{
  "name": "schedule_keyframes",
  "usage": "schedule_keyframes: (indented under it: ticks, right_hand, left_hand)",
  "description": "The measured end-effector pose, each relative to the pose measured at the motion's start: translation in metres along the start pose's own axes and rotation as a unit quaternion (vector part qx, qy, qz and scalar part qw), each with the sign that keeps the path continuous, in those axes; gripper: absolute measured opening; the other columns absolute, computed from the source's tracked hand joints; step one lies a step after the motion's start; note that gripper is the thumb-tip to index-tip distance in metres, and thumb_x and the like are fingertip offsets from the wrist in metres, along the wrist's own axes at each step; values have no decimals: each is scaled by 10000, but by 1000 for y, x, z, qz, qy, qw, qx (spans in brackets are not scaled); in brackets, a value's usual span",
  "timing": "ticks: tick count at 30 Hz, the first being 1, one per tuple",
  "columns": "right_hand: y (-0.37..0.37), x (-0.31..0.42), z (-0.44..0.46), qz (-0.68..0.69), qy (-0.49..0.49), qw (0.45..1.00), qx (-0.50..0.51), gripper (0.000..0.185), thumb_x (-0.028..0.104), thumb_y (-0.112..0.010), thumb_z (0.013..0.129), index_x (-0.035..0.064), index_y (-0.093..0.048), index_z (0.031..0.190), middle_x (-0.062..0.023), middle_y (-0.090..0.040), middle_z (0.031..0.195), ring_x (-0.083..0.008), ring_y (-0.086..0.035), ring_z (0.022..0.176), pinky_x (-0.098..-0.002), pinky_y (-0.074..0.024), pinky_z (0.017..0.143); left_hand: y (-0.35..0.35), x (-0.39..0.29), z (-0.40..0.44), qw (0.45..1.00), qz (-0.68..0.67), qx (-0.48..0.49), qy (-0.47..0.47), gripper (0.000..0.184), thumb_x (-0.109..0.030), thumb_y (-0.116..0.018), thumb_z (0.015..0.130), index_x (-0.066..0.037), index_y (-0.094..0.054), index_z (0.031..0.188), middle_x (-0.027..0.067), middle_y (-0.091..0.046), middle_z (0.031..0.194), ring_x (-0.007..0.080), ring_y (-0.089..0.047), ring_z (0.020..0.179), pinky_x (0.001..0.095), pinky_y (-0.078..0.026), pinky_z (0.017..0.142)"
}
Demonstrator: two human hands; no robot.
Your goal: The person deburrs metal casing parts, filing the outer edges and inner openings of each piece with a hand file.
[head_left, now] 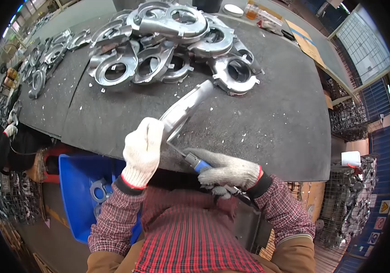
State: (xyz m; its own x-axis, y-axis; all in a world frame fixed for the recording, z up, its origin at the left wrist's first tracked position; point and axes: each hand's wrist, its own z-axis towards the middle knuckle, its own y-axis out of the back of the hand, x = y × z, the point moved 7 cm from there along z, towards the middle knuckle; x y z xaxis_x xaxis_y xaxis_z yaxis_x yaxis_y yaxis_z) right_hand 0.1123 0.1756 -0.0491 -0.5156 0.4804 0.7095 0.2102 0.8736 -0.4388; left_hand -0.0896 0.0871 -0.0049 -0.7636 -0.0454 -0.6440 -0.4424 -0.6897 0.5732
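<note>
Now, the right hand (pixel 226 170) has its fingers curled round a blue-bodied hand tool (pixel 196 162); the left fingers (pixel 151 132) clasp a curved metal casting (pixel 188 105) above the dark tabletop (pixel 276 136), before piled castings (pixel 165 27). Edge work seems in hand, so steady holding is needed next.

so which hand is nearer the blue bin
Left. The left hand, holding a metal part, is above and right of the blue bin in the picture; the right hand, holding a tool, is much farther right.

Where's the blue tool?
The tool is just below the head view's centre, in the right hand, its tip near the metal part in the left hand.
</note>
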Motion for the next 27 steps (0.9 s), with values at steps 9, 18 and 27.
schedule_keyframes:
  ticks: [9, 18, 27]
  right_hand:
    - [19, -58, -54, 63, 111, 990, -53, 952, 214, -817, 906, 74, -324, 1708, -51, -594, 846, -114, -554, 567, -272, -489, 512]
    - [48, -46, -93, 84, 254, 898, -349, 792, 262, -752, 989, 80, -402, 1675, -36, -611, 816, -98, -538, 544, -264, -460, 491]
    - [-11, -28, -47, -384, 181, 879, -219, 823, 260, -785, 971, 132, -397, 1685, -223, -771, 1268, -427, -792, 1115, -490, -644, 965]
  left_hand:
    - [-7, 18, 7, 866, -385, 171, 269, 593, -195, -645, 944, 24, -569, 1490, 144, -753, 1219, 152, -710, 969, 321, -560, 945]
    - [-16, -39, -27, 741, -377, 386, 399, 715, -431, -606, 1129, -53, -391, 1697, 23, -610, 826, 121, -587, 706, 281, -483, 678]
    - [-9, -11, -164, 611, -498, 299, 538, 1035, -408, -696, 1038, -130, -72, 1816, 82, -608, 1089, 141, -580, 924, 312, -524, 852]
